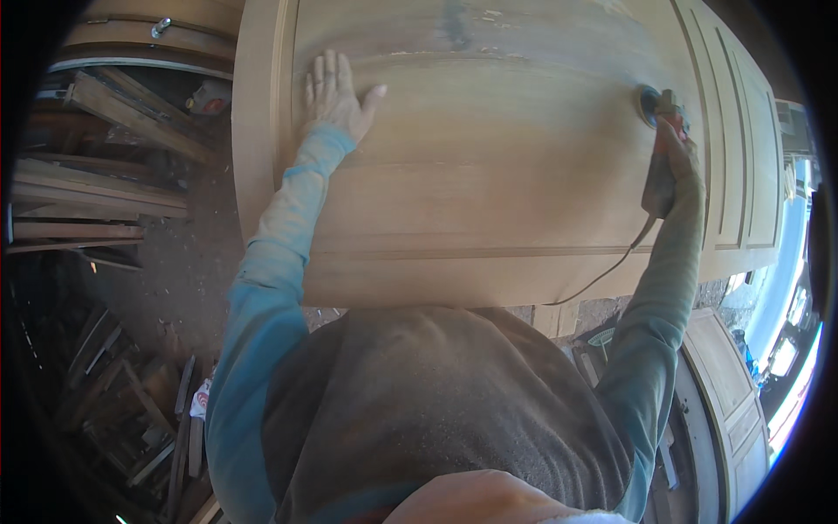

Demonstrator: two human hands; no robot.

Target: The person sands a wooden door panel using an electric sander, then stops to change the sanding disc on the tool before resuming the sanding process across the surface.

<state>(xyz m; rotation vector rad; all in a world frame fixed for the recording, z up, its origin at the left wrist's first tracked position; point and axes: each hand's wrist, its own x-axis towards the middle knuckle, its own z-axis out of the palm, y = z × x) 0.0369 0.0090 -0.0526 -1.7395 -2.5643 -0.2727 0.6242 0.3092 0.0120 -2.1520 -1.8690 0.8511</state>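
A large panelled wooden door (419,205) lies flat in front of me, its surface dusty, with a greyish patch and chipped streaks toward the far side. My left hand (335,94) rests on its left part, palm down and fingers stretched out, holding nothing. At the right, my right hand (679,150) is wrapped round the body of an angle grinder (661,179). The tool's dark round disc (647,106) is at the door's panel, near the raised moulding; whether it spins cannot be told. Its cord (602,275) runs down over the door's near edge.
Stacked boards (100,188) and a pile of wood scraps (131,410) fill the left side. A curved wooden piece with a metal knob (161,28) stands at the far left. Another panelled door (729,375) leans at the lower right. Dusty floor (196,262) shows between.
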